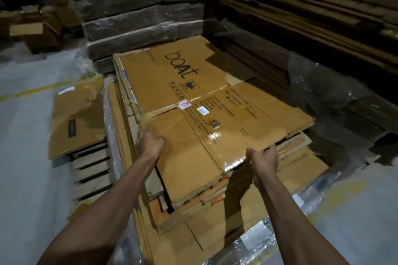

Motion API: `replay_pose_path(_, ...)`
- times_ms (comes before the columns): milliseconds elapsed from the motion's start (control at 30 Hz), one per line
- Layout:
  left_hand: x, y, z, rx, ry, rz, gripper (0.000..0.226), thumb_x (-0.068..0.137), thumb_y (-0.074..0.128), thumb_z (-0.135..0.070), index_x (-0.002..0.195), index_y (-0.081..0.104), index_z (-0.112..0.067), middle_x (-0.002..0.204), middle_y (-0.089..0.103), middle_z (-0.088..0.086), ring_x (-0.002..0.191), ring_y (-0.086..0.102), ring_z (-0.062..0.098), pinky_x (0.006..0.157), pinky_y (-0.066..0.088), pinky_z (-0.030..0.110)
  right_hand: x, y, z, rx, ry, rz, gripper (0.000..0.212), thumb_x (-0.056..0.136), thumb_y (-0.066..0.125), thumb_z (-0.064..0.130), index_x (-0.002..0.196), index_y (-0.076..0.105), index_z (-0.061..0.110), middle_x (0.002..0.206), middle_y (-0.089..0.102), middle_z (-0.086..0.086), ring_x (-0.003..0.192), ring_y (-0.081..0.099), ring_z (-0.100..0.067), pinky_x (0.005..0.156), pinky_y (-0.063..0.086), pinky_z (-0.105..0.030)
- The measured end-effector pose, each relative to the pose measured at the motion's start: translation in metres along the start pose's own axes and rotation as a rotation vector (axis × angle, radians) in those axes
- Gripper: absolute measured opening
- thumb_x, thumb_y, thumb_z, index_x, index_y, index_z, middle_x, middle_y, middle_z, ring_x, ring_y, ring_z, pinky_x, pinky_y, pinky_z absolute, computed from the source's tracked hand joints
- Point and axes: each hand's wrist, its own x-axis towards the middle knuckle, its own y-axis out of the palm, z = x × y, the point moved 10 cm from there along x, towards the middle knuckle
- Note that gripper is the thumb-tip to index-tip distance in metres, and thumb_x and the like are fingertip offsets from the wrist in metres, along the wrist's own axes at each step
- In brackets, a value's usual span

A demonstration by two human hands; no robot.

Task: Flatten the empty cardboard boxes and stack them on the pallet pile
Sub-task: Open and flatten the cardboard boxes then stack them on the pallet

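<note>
Head view: both hands are gripping the flattened brown "boat" cardboard box lying atop the pallet pile of flattened cartons — left hand at its near-left edge, right hand pinching its near-right edge, probably squaring it up.

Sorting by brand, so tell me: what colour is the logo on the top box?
Black, on the brown flattened box; head view.
</note>
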Motion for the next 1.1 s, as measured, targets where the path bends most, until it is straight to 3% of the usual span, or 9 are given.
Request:
replay_pose_path(67, -0.01, 0.005, -0.007, 0.176, 0.016, 0.06, 0.067, 0.095, 0.059, -0.044, 0.153, 0.032, -0.026, 0.167, 0.003, 0.008, 0.151, 0.012, 0.033, 0.121, 0.021, 0.047, 0.001, 0.01, 0.005, -0.065, -0.039, 0.009, 0.08, 0.089, 0.074, 0.02, 0.153, 0.028, 0.006, 0.149, 0.044, -0.018, 0.133, 0.047, -0.038, 0.108, 0.044, -0.049)
replay_pose_path(133, -0.013, 0.009, -0.007, 0.306, 0.038, 0.101, 0.073, 0.098, 0.049, -0.054, 0.158, 0.018, -0.027, 0.166, -0.013, 0.01, 0.153, -0.008, 0.029, 0.123, 0.002, 0.045, 0.003, 0.019, 0.01, -0.142, -0.075, 0.016, 0.085, 0.091, 0.071, 0.031, 0.156, 0.022, 0.009, 0.155, 0.035, -0.018, 0.138, 0.041, -0.039, 0.111, 0.041, -0.049)
replay_pose_path(267, -0.013, 0.014, -0.006, 0.459, 0.082, 0.146, 0.077, 0.099, 0.032, -0.066, 0.159, 0.005, -0.027, 0.164, -0.022, 0.008, 0.152, -0.016, 0.027, 0.121, -0.011, 0.043, 0.003, 0.028, 0.012, -0.258, -0.087, 0.014, 0.093, 0.093, 0.066, 0.043, 0.16, 0.008, 0.015, 0.16, 0.021, -0.017, 0.144, 0.03, -0.039, 0.11, 0.036, -0.05)
replay_pose_path(467, -0.004, 0.007, -0.018, 0.568, 0.071, 0.151, 0.075, 0.1, 0.029, -0.064, 0.16, 0.007, -0.024, 0.165, -0.015, 0.012, 0.153, -0.011, 0.03, 0.121, -0.008, 0.046, 0.0, 0.034, 0.024, -0.411, -0.094, 0.0, 0.093, 0.092, 0.063, 0.051, 0.158, 0.009, 0.014, 0.152, 0.032, -0.021, 0.131, 0.044, -0.037, 0.084, 0.041, -0.041)
replay_pose_path(600, -0.015, 0.007, -0.025, 0.591, 0.121, 0.096, 0.068, 0.103, 0.028, -0.057, 0.158, 0.018, -0.021, 0.167, 0.001, 0.011, 0.153, -0.003, 0.031, 0.123, 0.0, 0.048, -0.011, 0.019, 0.017, -0.449, -0.124, 0.033, 0.09, 0.093, 0.058, 0.055, 0.159, 0.009, 0.018, 0.159, 0.024, -0.016, 0.139, 0.036, -0.037, 0.103, 0.04, -0.047)
replay_pose_path(800, -0.072, 0.031, -0.047, 0.656, 0.405, 0.145, 0.054, 0.102, 0.038, -0.047, 0.146, 0.043, -0.015, 0.155, 0.037, 0.012, 0.145, 0.028, 0.034, 0.117, 0.025, 0.05, -0.054, -0.037, -0.016, -0.451, -0.167, -0.042, 0.074, 0.095, 0.056, 0.055, 0.154, 0.029, 0.019, 0.15, 0.035, -0.015, 0.134, 0.041, -0.035, 0.103, 0.039, -0.045)
replay_pose_path(867, -0.097, 0.041, -0.049, 0.623, 0.472, 0.185, 0.055, 0.101, 0.04, -0.046, 0.146, 0.042, -0.015, 0.156, 0.036, 0.012, 0.144, 0.03, 0.032, 0.116, 0.029, 0.049, -0.071, -0.055, -0.032, -0.472, -0.154, -0.081, 0.069, 0.096, 0.054, 0.054, 0.151, 0.035, 0.017, 0.148, 0.038, -0.015, 0.133, 0.042, -0.033, 0.101, 0.04, -0.043)
replay_pose_path(1000, -0.158, 0.068, -0.052, 0.592, 0.636, 0.31, 0.059, 0.102, 0.042, -0.042, 0.153, 0.03, -0.016, 0.164, 0.018, 0.01, 0.15, 0.016, 0.03, 0.12, 0.018, 0.044, -0.122, -0.104, -0.073, -0.473, -0.067, -0.229, 0.065, 0.097, 0.052, 0.054, 0.148, 0.041, 0.016, 0.147, 0.041, -0.011, 0.135, 0.041, -0.03, 0.103, 0.039, -0.04)
replay_pose_path(1100, -0.204, 0.086, -0.047, 0.564, 0.77, 0.418, 0.062, 0.099, 0.047, -0.041, 0.153, 0.031, -0.015, 0.164, 0.021, 0.01, 0.151, 0.015, 0.03, 0.121, 0.018, 0.042, -0.169, -0.136, -0.113, -0.471, 0.029, -0.323, 0.062, 0.097, 0.05, 0.054, 0.146, 0.043, 0.016, 0.146, 0.042, -0.01, 0.135, 0.041, -0.029, 0.104, 0.039, -0.041)
